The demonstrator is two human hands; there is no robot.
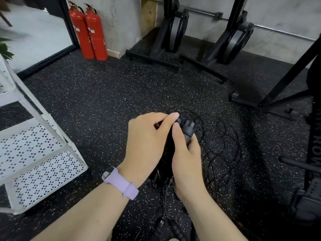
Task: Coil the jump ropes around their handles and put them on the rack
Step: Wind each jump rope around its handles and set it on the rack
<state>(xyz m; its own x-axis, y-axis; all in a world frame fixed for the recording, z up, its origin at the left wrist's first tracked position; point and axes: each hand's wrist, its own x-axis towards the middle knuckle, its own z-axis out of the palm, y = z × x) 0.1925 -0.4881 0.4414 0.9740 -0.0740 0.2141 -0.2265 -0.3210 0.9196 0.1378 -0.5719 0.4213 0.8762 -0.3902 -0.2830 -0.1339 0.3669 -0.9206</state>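
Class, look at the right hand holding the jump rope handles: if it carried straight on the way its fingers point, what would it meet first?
The right hand points up-left across the handles, so it would first meet the left hand, whose fingers already pinch the same handles. Depth is hard to judge, but they look nearly touching.

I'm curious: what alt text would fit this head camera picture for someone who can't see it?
Two bare hands, left hand and right hand, hold black jump rope handles together above a speckled gym floor, thin cord looping loose below. A white rack stands left; two red fire extinguishers stand by the far wall.
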